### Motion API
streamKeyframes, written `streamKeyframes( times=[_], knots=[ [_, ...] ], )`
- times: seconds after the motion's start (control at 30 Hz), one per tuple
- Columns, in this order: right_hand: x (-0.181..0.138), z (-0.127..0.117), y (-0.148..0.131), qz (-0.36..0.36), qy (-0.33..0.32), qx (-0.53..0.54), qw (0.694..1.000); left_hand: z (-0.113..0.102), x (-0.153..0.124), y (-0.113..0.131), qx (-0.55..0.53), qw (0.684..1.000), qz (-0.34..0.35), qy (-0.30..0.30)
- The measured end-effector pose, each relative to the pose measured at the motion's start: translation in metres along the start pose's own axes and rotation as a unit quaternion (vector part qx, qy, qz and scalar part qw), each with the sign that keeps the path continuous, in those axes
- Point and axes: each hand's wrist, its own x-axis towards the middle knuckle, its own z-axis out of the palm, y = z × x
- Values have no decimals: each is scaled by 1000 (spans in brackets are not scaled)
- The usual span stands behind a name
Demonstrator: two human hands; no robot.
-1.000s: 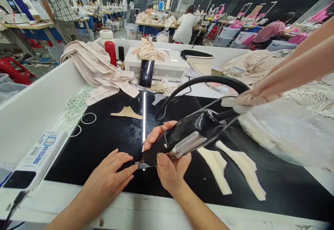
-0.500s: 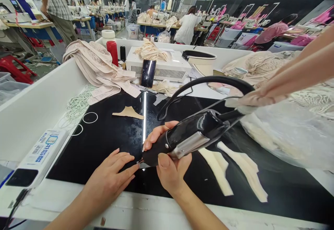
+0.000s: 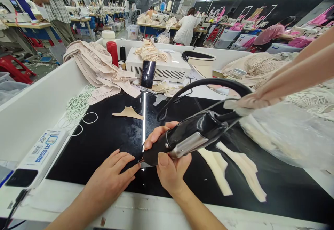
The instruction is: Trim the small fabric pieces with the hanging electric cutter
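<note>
My right hand (image 3: 169,160) is closed round a black hand tool (image 3: 190,136) with a metal band, its tip pointing down-left at the black table top (image 3: 109,143). A thick black cable (image 3: 208,84) loops from its rear. My left hand (image 3: 113,174) lies flat, fingers stretched, pressing on the table just left of the tool's tip, where a small dark piece (image 3: 142,165) lies. Two cream fabric strips (image 3: 235,167) lie to the right of my right hand. A tan cut piece (image 3: 127,112) rests farther back.
White rings (image 3: 78,108) are heaped at the left. A beige fabric pile (image 3: 91,63), red bottle (image 3: 112,52), white box (image 3: 161,66) and phone (image 3: 147,74) stand behind. Clear plastic with lace (image 3: 287,132) fills the right. A blue-white device (image 3: 39,153) sits front left. Other people work at far tables.
Almost nothing has moved. My left fingertips have crept slightly right toward the tool's tip; the camera view shifted a little.
</note>
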Motion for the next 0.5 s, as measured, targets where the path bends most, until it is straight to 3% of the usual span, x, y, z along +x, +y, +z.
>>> streamKeyframes(
  times=[0.3, 0.5],
  knots=[
    [1, -1, -1, 8, -1, -15, 1000, 0, -3, -1, -2, 1000, -1, 0],
    [0, -1, -4, 9, 14, 14, 1000, 5, -9, -7, -59, 998, -38, 4]
  ],
)
